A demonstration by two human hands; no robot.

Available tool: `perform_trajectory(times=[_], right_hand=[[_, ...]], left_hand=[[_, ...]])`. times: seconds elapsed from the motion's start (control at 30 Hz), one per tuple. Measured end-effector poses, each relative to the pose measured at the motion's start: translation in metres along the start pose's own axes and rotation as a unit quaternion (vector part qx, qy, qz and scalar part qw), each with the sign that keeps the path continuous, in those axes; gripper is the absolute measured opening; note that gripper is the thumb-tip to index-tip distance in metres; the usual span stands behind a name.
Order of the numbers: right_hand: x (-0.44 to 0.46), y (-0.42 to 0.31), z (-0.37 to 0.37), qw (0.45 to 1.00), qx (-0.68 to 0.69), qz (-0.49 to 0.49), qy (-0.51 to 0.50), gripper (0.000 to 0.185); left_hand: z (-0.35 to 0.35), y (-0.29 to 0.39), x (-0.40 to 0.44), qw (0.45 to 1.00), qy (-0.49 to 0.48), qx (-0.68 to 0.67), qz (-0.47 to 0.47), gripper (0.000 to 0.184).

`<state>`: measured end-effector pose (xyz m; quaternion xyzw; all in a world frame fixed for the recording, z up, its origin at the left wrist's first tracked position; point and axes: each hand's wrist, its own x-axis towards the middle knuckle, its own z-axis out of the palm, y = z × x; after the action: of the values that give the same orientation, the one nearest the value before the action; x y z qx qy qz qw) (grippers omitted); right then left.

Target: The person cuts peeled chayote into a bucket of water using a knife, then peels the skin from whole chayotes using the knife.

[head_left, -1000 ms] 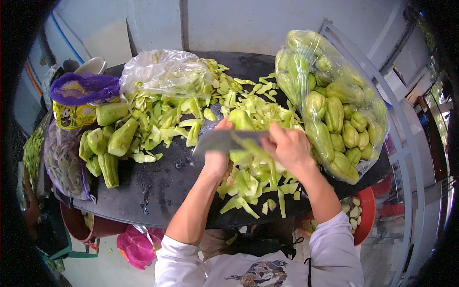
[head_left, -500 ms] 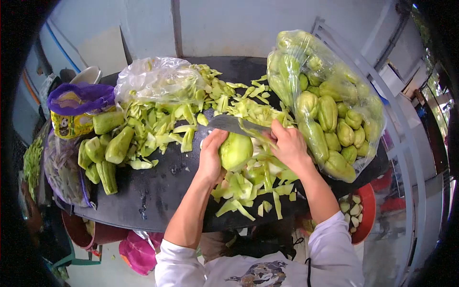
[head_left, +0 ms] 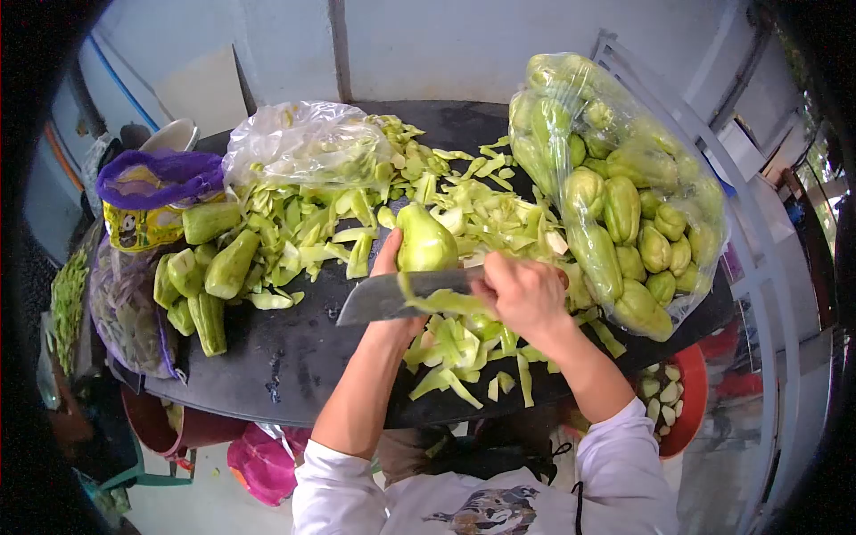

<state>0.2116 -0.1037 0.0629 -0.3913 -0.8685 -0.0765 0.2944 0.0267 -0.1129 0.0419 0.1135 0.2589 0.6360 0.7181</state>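
Note:
My left hand [head_left: 387, 260] is closed around a pale green peeled chayote [head_left: 426, 239], its narrow end pointing away from me. In my right hand [head_left: 528, 292] is a broad-bladed knife [head_left: 370, 301], held by the handle. The blade lies across the near side of the chayote, tip to the left, and covers part of my left hand. A strip of green peel [head_left: 450, 301] hangs along the blade near my right fingers. Beneath and around both hands, loose peelings [head_left: 455, 352] cover the black table [head_left: 267, 383].
A clear bag of whole chayotes [head_left: 624, 214] stands at right. Several trimmed chayotes [head_left: 209, 281] lie at left beside a purple mesh bag [head_left: 134, 303]. A plastic bag [head_left: 308, 143] rests on peelings behind. A red tub [head_left: 695, 392] with pale pieces sits below the right edge.
The knife has come down toward me, from the chayote's far end to its near side. The chayote has tilted so its narrow end points away. My right hand has moved nearer my body.

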Motion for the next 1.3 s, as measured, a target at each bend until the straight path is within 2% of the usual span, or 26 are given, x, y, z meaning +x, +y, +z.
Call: perform_trajectory(times=[0.03, 0.13, 0.2, 0.27, 0.43, 0.5, 0.6, 0.83, 0.87, 0.97, 1.03, 1.1, 1.2, 1.3], right_hand=[[0.002, -0.005, 0.002, 0.998, -0.024, -0.049, 0.041, 0.025], [0.005, -0.011, 0.007, 0.997, -0.047, -0.039, 0.051, 0.025], [0.005, -0.006, 0.012, 0.996, -0.052, -0.038, 0.058, 0.024], [-0.001, 0.008, 0.014, 0.999, -0.026, 0.047, -0.003, 0.024], [-0.005, 0.011, 0.005, 0.997, -0.012, 0.07, 0.006, 0.025], [-0.002, 0.004, 0.002, 0.999, 0.002, 0.043, 0.019, 0.023], [0.001, 0.007, 0.001, 0.999, 0.01, 0.052, 0.002, 0.023], [-0.011, 0.02, 0.01, 0.995, 0.029, 0.095, -0.01, 0.023], [-0.011, 0.023, 0.01, 0.995, 0.025, 0.096, -0.015, 0.023], [-0.006, 0.019, 0.006, 0.996, 0.009, 0.084, -0.022, 0.023], [-0.002, 0.013, 0.002, 0.997, 0.002, 0.074, -0.019, 0.022], [0.003, 0.01, -0.003, 0.997, 0.025, 0.063, -0.042, 0.022], [-0.001, 0.035, 0.011, 0.986, 0.066, 0.125, -0.089, 0.022], [-0.002, 0.031, -0.002, 0.984, 0.112, 0.107, -0.088, 0.026]], left_hand=[[0.003, -0.001, -0.001, 1.0, 0.012, 0.0, 0.016, 0.043], [-0.003, -0.006, 0.005, 0.999, 0.006, -0.035, -0.018, 0.041], [-0.002, -0.007, 0.002, 1.0, -0.003, -0.019, -0.004, 0.04], [-0.006, -0.007, 0.004, 1.0, 0.002, -0.002, 0.029, 0.036], [-0.013, -0.005, 0.011, 0.997, 0.025, 0.001, 0.07, 0.041], [-0.008, -0.006, 0.005, 0.997, 0.014, 0.021, 0.077, 0.04], [-0.011, -0.008, 0.007, 0.996, -0.022, 0.024, 0.084, 0.038], [-0.008, -0.008, 0.009, 0.996, 0.024, 0.04, 0.082, 0.038], [-0.012, -0.006, 0.01, 0.997, -0.022, 0.034, 0.073, 0.04], [-0.009, -0.001, 0.006, 0.998, -0.028, 0.022, 0.047, 0.041], [-0.008, -0.009, 0.009, 0.996, 0.001, 0.048, 0.072, 0.043], [-0.005, -0.014, 0.008, 0.995, 0.058, 0.046, 0.065, 0.026], [0.005, -0.004, 0.001, 0.997, 0.004, 0.057, 0.06, 0.03], [0.005, -0.007, 0.0, 0.995, -0.003, 0.095, 0.024, 0.035]])
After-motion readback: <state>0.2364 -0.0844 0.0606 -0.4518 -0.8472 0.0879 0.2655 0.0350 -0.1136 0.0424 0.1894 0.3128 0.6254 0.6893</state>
